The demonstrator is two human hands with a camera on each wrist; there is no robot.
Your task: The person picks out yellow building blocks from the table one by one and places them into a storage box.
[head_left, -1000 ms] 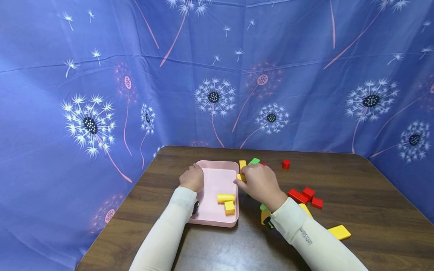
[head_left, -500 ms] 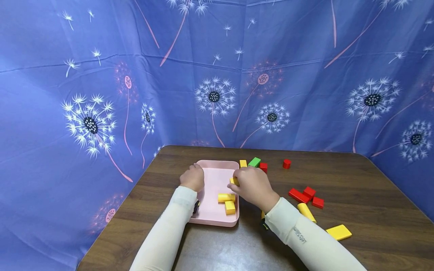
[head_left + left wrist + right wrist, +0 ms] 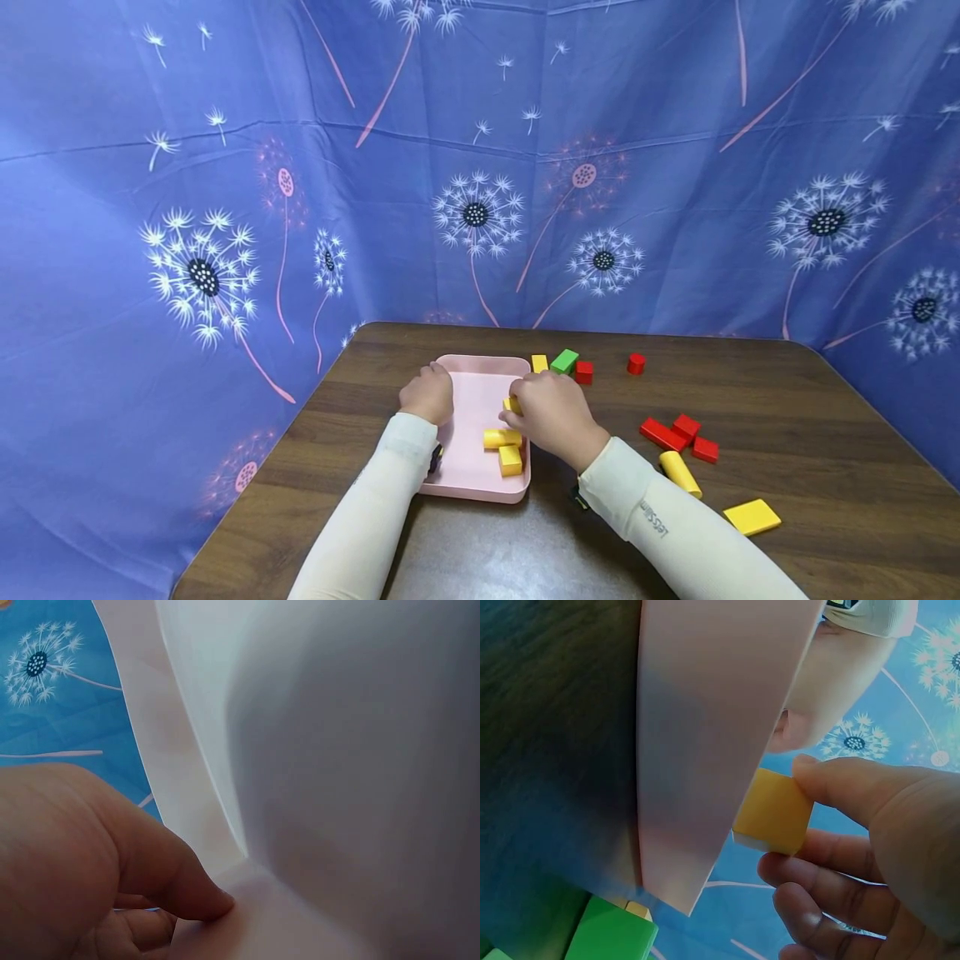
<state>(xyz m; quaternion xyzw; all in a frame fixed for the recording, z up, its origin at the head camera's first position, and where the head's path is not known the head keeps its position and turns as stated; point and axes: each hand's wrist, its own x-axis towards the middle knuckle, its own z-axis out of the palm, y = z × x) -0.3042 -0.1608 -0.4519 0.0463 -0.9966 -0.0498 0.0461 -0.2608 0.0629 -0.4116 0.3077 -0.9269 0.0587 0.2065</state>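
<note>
My left hand (image 3: 427, 396) grips the left wall of a pink tray (image 3: 474, 400); the left wrist view shows the thumb (image 3: 191, 889) on the inside and curled fingers outside. Over the tray's right side, my right hand (image 3: 558, 421) pinches a yellow block (image 3: 774, 811) between thumb and fingers. In the right wrist view the block is seen just past the tray's wall (image 3: 705, 727). Inside the tray lie a yellow cylinder (image 3: 501, 438) and a yellow cube (image 3: 510, 461), close together at the right.
Behind my right hand are a yellow block (image 3: 539, 363), a green block (image 3: 565, 361) and a red cube (image 3: 584, 372). A red cylinder (image 3: 636, 363) stands farther right. Red blocks (image 3: 663, 434), a yellow cylinder (image 3: 681, 474) and a flat yellow block (image 3: 752, 517) lie beyond my right forearm.
My right hand has moved left with the yellow block, from the tray's right rim to over its inside. The left hand stays on the tray's wall.
</note>
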